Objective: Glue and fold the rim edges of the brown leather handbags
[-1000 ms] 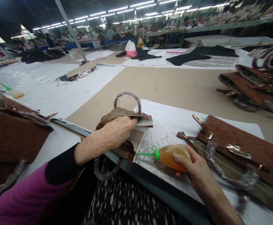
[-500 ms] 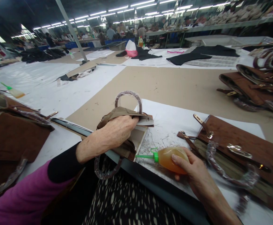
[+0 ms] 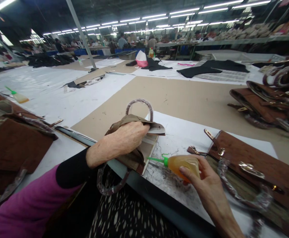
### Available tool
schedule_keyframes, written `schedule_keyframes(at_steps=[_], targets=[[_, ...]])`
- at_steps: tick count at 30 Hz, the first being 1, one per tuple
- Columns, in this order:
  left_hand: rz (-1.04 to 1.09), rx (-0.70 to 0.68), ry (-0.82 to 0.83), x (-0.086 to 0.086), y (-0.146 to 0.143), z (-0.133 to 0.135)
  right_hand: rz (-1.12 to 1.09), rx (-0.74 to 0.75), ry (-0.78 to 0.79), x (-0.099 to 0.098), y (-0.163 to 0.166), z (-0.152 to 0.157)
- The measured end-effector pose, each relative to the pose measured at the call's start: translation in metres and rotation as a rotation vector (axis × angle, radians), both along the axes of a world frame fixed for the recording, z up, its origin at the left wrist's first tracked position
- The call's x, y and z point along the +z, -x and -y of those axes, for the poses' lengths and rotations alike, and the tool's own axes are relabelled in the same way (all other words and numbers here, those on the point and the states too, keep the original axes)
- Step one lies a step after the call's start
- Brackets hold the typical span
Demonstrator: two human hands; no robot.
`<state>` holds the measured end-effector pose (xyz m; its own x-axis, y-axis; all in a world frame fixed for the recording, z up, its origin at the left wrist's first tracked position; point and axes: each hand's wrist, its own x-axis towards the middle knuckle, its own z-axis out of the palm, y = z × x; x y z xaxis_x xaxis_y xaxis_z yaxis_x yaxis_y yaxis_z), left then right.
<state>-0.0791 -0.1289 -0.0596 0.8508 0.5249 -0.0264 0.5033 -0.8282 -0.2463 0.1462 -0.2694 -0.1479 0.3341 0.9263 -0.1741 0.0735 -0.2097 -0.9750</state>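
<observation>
At the table's near edge, my left hand (image 3: 124, 138) grips the olive lining of a handbag (image 3: 150, 144), its fingers partly hidden in the fold. One plastic-wrapped handle (image 3: 140, 100) stands up behind the hand; another hangs over the edge in front. My right hand (image 3: 196, 173) is closed around a soft squeeze bottle (image 3: 181, 165) of amber liquid, probably glue, with a green cap and thin green nozzle. The nozzle tip points left, at the pale edge of the opened bag; whether it touches cannot be made out.
A brown handbag (image 3: 256, 162) with gold hardware lies at right, and more brown bags (image 3: 261, 102) are heaped behind it. Other bags (image 3: 18, 142) fill the left side. A second squeeze bottle (image 3: 20, 97) lies at far left. Black fabric pieces (image 3: 209, 67) lie across the table.
My right hand has shifted the bottle slightly, its nozzle tip now a little higher and over the bag's edge. My left hand keeps its hold. The view has tilted slightly upward.
</observation>
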Motion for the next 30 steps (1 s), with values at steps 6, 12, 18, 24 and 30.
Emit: schedule_keyframes(at_steps=[6, 12, 18, 24, 30], targets=[[0.018, 0.098, 0.120, 0.024, -0.012, -0.007, 0.291, -0.004, -0.105, -0.010, -0.003, -0.020], [-0.026, 0.003, 0.082, 0.033, -0.015, -0.023, 0.521, -0.051, -0.231, -0.015, -0.006, -0.035], [0.048, 0.045, 0.152, 0.037, -0.016, -0.042, 0.674, -0.003, -0.476, -0.018, -0.002, -0.042], [0.024, -0.057, 0.137, 0.034, -0.016, -0.064, 0.784, 0.005, -0.703, -0.019, -0.004, -0.052], [0.116, -0.015, 0.183, 0.042, -0.021, -0.080, 0.796, -0.117, -0.833, -0.003, -0.003, -0.047]])
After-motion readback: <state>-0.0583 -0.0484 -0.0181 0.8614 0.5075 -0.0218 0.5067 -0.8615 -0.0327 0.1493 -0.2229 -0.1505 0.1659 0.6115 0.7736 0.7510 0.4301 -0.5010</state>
